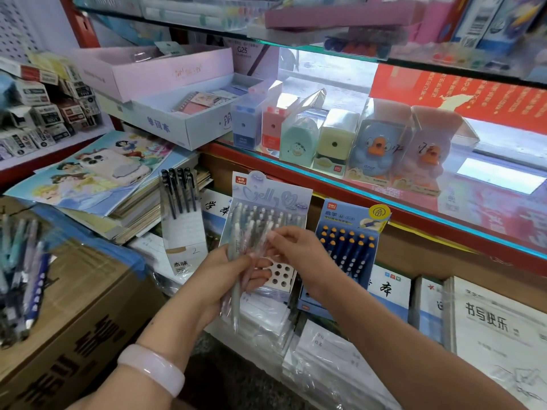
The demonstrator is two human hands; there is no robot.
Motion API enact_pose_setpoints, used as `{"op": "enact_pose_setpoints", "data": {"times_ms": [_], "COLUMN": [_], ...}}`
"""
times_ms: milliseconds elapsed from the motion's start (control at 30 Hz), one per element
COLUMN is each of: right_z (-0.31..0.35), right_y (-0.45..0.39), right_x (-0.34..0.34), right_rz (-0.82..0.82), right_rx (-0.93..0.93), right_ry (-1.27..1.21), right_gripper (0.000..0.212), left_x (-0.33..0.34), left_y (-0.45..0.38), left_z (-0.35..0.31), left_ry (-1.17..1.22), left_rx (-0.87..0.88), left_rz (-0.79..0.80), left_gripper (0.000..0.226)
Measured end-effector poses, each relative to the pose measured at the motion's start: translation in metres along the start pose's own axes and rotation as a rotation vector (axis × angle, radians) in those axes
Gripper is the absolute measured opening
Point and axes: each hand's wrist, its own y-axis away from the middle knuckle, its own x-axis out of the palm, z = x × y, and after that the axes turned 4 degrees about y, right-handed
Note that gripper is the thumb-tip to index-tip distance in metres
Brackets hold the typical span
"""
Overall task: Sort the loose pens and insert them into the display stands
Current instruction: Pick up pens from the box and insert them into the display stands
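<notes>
A cramped stationery shop corner. A glass shelf point(384, 199) with a red frame runs across the right side, lit from behind by pale daylight. On it stand boxed sharpeners point(334, 137) in blue, pink, green and yellow. A higher glass shelf point(296, 42) carries blurred boxes. A white pegboard wall point(17, 22) fills the top left corner. Below, a cardboard box point(77, 315) sits at the left, beside stacked notebooks point(133, 211) and wrapped exercise books point(497, 327).
</notes>
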Motion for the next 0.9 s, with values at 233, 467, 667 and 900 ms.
{"op": "enact_pose_setpoints", "data": {"times_ms": [233, 467, 667, 900], "right_z": [0.005, -0.03, -0.037, -0.034], "right_y": [-0.023, -0.034, -0.04, -0.043], "right_x": [-0.03, -0.006, 0.003, 0.007], "right_rz": [-0.351, -0.344, -0.328, -0.306], "right_rx": [-0.082, -0.275, -0.31, -0.357], "right_ry": [-0.088, 0.561, 0.713, 0.784], "right_gripper": [0.01, 0.01, 0.014, 0.013], "left_x": [-0.018, -0.025, -0.023, -0.022], "left_y": [-0.011, -0.013, -0.009, -0.009], "left_z": [0.001, 0.001, -0.002, -0.005], "left_ry": [0.008, -0.037, 0.001, -0.003], "left_rx": [0.055, 0.094, 0.103, 0.088], "left_rz": [-0.368, -0.415, -0.382, -0.373], "left_gripper": [0.005, 0.009, 0.021, 0.022]}}
